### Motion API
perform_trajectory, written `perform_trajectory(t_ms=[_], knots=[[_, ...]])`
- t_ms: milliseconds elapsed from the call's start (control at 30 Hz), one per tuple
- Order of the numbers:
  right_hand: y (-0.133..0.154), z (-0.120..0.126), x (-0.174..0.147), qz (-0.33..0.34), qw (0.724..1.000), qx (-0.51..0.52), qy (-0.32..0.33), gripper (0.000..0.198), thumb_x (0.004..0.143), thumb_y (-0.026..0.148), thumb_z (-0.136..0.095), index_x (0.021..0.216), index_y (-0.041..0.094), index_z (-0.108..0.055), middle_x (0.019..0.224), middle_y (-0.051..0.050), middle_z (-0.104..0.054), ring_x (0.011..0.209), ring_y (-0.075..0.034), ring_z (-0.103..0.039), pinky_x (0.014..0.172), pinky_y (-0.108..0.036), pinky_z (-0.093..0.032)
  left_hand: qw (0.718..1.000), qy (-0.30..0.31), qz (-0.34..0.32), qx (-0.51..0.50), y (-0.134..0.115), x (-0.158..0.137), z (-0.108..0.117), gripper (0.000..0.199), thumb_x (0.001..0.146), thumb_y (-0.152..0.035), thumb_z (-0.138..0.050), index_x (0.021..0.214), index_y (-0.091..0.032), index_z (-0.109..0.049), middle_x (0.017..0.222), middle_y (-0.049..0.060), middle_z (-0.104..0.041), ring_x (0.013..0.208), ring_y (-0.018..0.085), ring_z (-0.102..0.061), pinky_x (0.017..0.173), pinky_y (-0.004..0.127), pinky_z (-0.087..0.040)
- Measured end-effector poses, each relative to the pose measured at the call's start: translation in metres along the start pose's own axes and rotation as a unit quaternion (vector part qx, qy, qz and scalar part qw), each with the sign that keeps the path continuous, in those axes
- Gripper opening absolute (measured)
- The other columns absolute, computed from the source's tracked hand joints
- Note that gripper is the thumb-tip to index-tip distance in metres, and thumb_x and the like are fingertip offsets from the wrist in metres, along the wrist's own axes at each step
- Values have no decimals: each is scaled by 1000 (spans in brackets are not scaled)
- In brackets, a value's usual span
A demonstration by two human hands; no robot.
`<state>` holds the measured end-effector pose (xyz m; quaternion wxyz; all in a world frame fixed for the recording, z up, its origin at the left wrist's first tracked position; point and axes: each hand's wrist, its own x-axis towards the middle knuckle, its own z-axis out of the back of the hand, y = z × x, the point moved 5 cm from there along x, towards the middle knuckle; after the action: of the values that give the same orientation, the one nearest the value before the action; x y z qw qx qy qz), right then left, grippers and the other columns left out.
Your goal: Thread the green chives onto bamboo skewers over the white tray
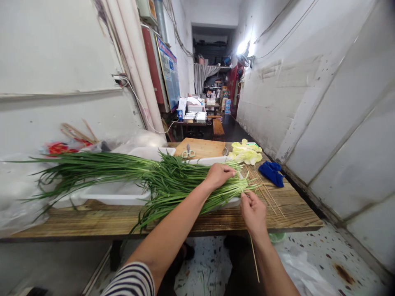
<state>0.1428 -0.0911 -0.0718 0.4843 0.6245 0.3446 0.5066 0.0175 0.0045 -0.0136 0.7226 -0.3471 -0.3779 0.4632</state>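
A large pile of green garlic chives [173,176] lies across white trays, its pale stem ends pointing right. My left hand [218,176] reaches over the pile, thumb and fingers pinched on chives near the pale ends; the exact stems in the grip are hard to make out. Close by on the right, my right hand [253,207] is closed around a thin bamboo skewer [254,259], whose lower length hangs below the hand past the table edge. Its fingertips are beside the stem ends. Several loose skewers [268,193] lie on the wood to the right.
A wooden cutting board [200,147] with scissors [188,152] sits behind the trays. Pale leafy greens [246,153] and a blue cloth [272,172] rest at the right of the wooden table [296,213]. Clear plastic bags [18,193] crowd the left end.
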Motion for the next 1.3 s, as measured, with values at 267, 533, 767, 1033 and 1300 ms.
perform_trajectory(t_ms=[267,533,767,1033,1300], knots=[[-1,-2,0,-32,999,16,8,33,80,38,-53,99,13,-62,40,10,-30,39,-10,-33,41,-22,-28,999,4,-28,19,-2,0,1,22,73,-22,-62,88,-12,-73,90,7,-72,83,18,-66,77,24,-48],[-7,-2,1,-49,999,18,7,33,82,40,-52,97,13,-60,44,10,-31,38,-8,-24,37,-21,-20,996,74,-36,38,-6,-6,-3,22,73,-23,-61,88,-14,-74,90,5,-72,85,17,-66,78,23,-48],[-7,-1,-2,-27,1000,-11,3,33,84,42,-51,99,13,-59,46,8,-37,39,-8,-24,38,-22,-20,969,82,-45,230,-26,3,27,28,76,-14,-52,92,-20,-73,95,3,-72,89,16,-63,83,24,-44],[-12,0,-1,-28,1000,0,-1,36,83,45,-52,96,13,-59,46,9,-33,38,-7,-24,38,-21,-20,921,27,-33,388,-9,21,11,17,76,-18,-56,78,-13,-72,86,13,-70,88,25,-61,83,35,-40],[-10,-1,1,-18,1000,11,-4,35,82,44,-53,97,13,-62,43,9,-37,37,-8,-30,38,-20,-24,911,45,-80,403,6,26,8,18,73,-21,-62,87,-17,-72,90,10,-69,92,24,-60,83,32,-40]])
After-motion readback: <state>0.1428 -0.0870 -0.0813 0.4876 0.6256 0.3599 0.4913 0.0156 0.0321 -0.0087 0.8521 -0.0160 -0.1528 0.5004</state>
